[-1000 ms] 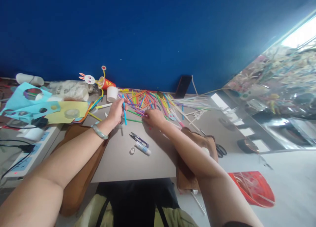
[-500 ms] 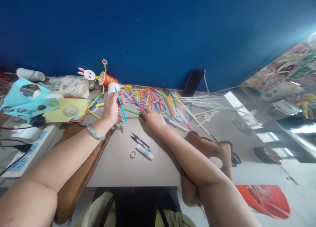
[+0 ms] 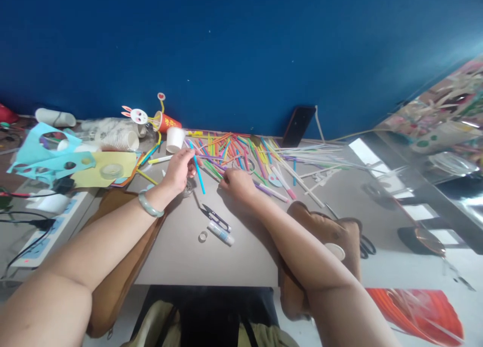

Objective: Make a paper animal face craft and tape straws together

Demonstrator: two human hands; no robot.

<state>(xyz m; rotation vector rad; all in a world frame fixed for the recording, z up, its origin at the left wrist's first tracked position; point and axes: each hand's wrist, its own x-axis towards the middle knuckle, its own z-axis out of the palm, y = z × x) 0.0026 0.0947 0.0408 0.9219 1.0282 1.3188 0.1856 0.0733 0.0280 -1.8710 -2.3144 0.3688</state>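
My left hand [image 3: 178,171] pinches a blue straw [image 3: 199,173], tilted, above the left part of the desk. A white paper cup [image 3: 175,140] stands just beyond that hand. My right hand [image 3: 237,185] rests at the near edge of a heap of coloured straws [image 3: 234,153], its fingers curled; what they hold, if anything, is hidden. Green straws lie by its fingertips. Nearer to me are black thread snips [image 3: 217,218], a glue stick [image 3: 221,233] and its small round cap [image 3: 203,236]. Partly behind my left hand is a clear round object [image 3: 187,188].
An orange cup figure with a rabbit face [image 3: 139,116] stands by the blue wall. To the left lie blue cut-out paper [image 3: 49,155], tape [image 3: 111,171], stacked paper cups [image 3: 121,139] and a power strip [image 3: 49,231]. A phone [image 3: 299,126] leans at the back. Brown cushions [image 3: 320,236] flank the desk.
My left hand has moved right and slightly nearer with the blue straw, uncovering more of the white cup. My right hand has shifted a little right and its fingers have curled more.
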